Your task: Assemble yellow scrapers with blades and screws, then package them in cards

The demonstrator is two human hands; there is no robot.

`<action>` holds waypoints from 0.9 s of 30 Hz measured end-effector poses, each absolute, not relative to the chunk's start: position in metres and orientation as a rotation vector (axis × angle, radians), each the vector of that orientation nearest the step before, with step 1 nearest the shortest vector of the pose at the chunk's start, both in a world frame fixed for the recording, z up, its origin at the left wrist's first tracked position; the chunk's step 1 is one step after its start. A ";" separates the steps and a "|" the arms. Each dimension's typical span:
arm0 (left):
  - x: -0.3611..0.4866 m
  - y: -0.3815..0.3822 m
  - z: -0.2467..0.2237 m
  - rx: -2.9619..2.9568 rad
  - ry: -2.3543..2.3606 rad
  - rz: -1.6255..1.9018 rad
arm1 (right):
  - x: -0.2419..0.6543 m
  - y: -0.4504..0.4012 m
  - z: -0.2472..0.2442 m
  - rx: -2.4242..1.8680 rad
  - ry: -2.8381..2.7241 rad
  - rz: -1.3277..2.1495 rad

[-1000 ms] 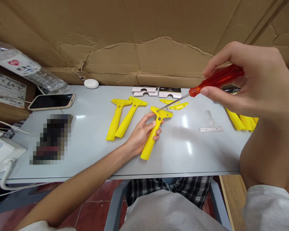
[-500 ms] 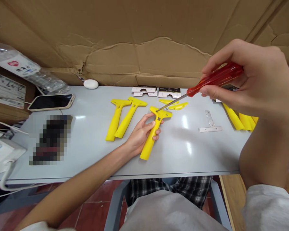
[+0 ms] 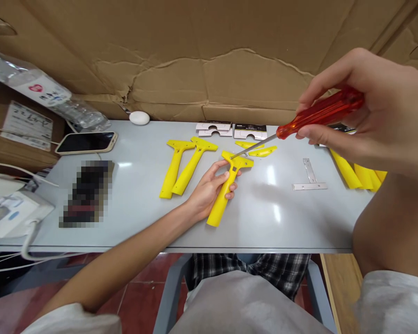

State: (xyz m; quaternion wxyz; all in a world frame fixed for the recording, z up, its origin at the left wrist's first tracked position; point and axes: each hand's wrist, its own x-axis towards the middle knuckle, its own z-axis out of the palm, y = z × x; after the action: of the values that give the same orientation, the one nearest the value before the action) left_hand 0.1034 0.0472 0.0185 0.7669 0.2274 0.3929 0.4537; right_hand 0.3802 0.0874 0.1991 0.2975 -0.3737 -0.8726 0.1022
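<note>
My left hand (image 3: 211,188) grips a scraper (image 3: 218,206) at the surface's middle (image 3: 257,208), while my right hand (image 3: 372,106) clasps a screwdriver (image 3: 320,113) slanting from two o'clock to its head. Blades (image 3: 309,186) lie at three o'clock.

Yellow handles (image 3: 346,170) partly behind right hand (image 3: 376,109)

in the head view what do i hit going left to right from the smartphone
Smartphone, white oval object, two yellow scraper handles, yellow scraper handle held in left hand, two small yellow plates, metal strips in a T, partly hidden yellow handles
</note>
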 end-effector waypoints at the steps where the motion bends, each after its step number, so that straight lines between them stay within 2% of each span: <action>1: 0.103 0.047 0.018 0.493 0.851 0.986 | 0.381 0.089 0.198 -0.977 -2.319 0.267; 15: 0.103 0.047 0.019 0.504 0.836 0.974 | 0.385 0.089 0.197 -0.879 -2.335 0.260; 27: 0.102 0.048 0.015 0.498 0.831 0.978 | 0.380 0.088 0.200 -0.958 -2.306 0.220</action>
State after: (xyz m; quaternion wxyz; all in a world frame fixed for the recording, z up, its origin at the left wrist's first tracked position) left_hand 0.1024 0.0478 0.0146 0.7722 0.2300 0.3836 0.4512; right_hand 0.3800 0.0880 0.1996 0.3123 -0.3629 -0.8739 0.0834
